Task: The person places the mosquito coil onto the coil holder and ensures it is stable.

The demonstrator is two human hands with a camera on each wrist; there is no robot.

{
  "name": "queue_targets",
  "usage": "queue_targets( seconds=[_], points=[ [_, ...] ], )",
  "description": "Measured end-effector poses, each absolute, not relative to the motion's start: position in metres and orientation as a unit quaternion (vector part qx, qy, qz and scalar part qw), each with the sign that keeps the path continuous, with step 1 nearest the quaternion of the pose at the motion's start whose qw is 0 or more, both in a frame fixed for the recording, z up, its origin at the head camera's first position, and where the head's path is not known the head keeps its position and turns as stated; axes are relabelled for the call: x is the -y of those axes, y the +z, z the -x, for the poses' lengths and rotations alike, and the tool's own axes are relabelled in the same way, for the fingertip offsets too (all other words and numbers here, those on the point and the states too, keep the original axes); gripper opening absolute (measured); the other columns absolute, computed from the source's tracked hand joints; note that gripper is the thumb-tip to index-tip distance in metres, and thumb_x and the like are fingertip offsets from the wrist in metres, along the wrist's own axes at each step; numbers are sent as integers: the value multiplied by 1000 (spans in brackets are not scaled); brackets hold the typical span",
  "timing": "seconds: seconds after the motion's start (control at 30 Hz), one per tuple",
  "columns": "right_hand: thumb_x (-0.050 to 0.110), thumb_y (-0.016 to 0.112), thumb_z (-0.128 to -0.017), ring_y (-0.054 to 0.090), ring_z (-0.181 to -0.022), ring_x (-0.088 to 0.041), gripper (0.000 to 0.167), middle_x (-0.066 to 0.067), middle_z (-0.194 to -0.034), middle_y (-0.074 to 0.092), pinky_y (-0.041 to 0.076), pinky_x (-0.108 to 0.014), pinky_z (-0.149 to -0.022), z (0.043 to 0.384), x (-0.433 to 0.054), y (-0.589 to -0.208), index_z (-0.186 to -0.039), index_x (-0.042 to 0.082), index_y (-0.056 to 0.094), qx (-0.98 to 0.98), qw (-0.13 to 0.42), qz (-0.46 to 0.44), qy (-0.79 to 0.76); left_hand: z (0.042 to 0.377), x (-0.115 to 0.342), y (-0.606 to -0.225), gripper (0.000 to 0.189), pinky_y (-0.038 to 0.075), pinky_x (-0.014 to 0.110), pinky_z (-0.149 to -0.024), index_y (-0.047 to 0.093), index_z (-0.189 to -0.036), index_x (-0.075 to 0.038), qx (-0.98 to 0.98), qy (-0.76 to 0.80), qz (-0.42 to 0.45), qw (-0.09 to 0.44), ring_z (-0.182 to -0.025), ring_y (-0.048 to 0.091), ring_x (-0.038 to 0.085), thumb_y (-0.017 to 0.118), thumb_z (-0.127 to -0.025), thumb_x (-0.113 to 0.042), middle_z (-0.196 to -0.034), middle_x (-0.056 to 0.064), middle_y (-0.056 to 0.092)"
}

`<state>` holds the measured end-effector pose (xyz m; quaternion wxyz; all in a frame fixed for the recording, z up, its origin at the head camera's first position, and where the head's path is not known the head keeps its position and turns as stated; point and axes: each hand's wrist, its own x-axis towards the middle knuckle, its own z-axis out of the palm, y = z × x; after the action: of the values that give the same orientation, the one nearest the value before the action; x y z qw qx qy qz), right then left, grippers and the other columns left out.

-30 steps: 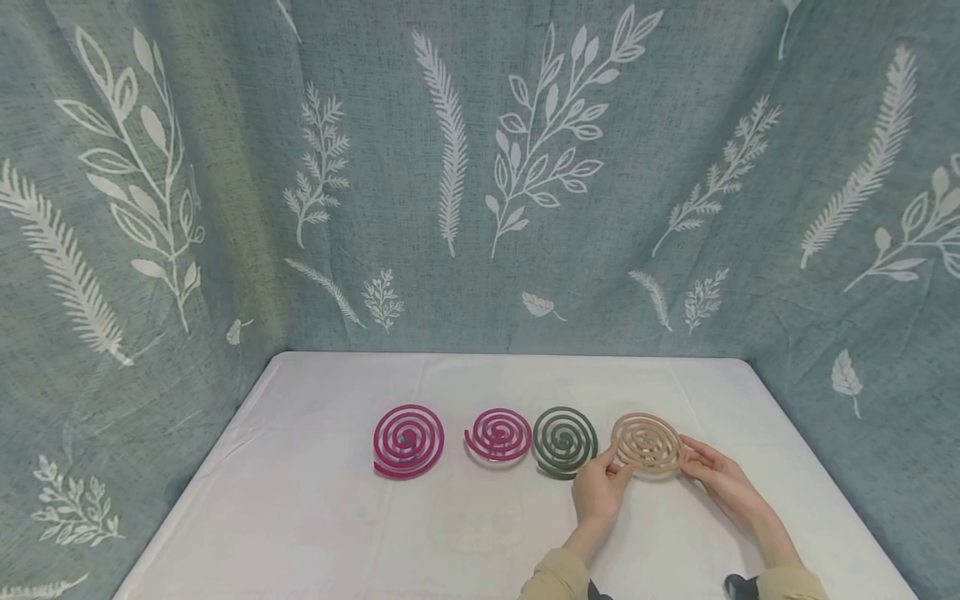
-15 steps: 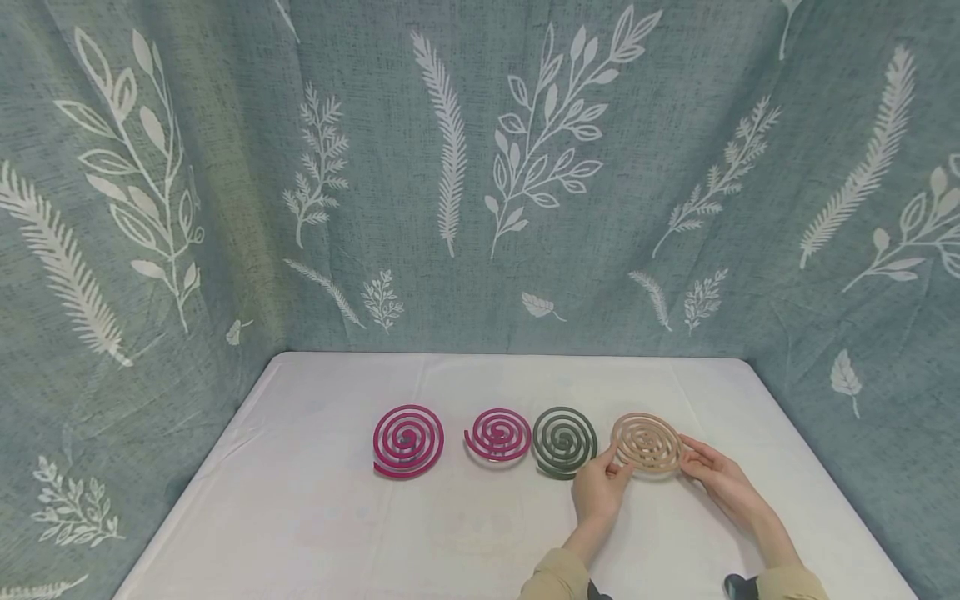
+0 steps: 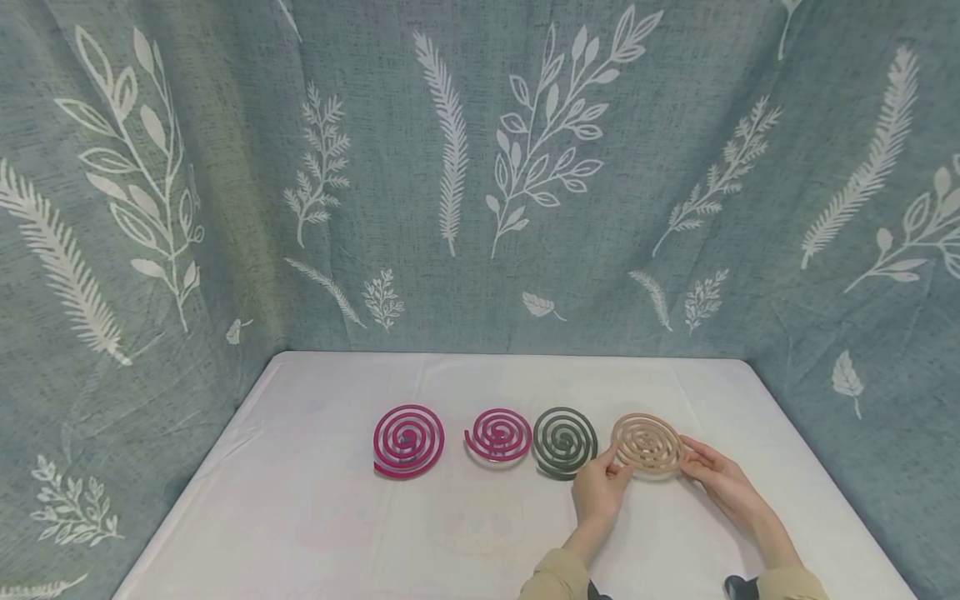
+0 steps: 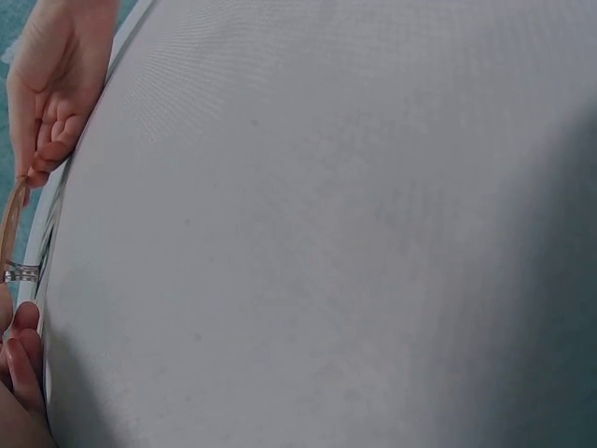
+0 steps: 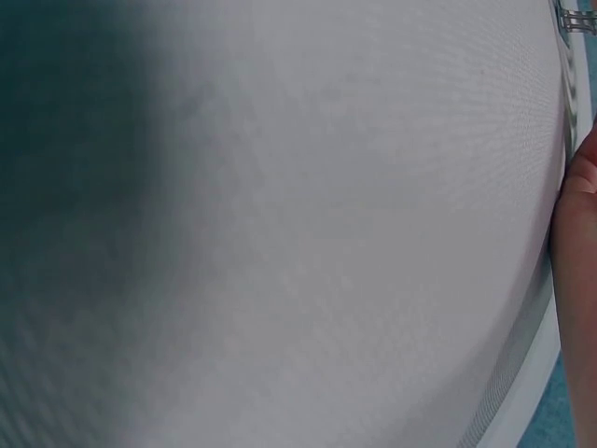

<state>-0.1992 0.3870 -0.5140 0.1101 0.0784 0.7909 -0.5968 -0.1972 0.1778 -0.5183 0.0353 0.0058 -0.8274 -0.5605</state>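
Note:
Both hands hold a tan mosquito coil [image 3: 647, 414] at the right of the row in the head view. My left hand [image 3: 600, 490] pinches its lower left edge between thumb and fingers. On the opposite edge, my right hand [image 3: 720, 481] pinches the rim. In the left wrist view the coil [image 4: 10, 224] shows edge-on between the hands, with a small metal piece [image 4: 20, 273] close to it. A dark green coil [image 3: 565, 409] lies just left of my left hand. Further left are two magenta coils, the nearer one [image 3: 501, 459] tilted and raised off the table.
The coils stand on a white-covered table [image 3: 300, 517]. The other magenta coil [image 3: 408, 477] lies at the left end of the row. A teal curtain [image 3: 480, 317] with white leaf prints rises behind the table and along both sides.

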Motion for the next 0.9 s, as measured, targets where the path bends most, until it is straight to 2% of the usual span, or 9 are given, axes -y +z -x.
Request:
queue_targets(
  seconds=[0.47,0.73,0.9],
  points=[
    [29,57,-95,52,-94,6,72,9,-104,52,43,-7,-87,199,-387,-515,-150,2,19,-793,110,-82,-593,198,-178,-519,40,35,12,-49,66,-119,-14,826,-563,-10,27,-51,40,-4,74,-79,-18,-64,-11,58],
    [28,56,-95,52,-94,5,71,10,-102,51,43,-7,-87,199,-386,-514,-150,2,19,-789,110,-80,-599,195,-177,-518,38,34,12,-47,67,-116,-9,828,-555,20,80,-50,38,-6,74,-78,-15,-62,-12,56],
    [28,57,-95,53,-94,5,71,9,-103,52,43,-7,-87,200,-386,-513,-150,2,19,-789,111,-83,-598,197,-177,-518,39,33,12,-48,67,-118,-13,827,-561,-1,46,-51,39,-5,74,-79,-18,-64,-10,58]
  ],
)
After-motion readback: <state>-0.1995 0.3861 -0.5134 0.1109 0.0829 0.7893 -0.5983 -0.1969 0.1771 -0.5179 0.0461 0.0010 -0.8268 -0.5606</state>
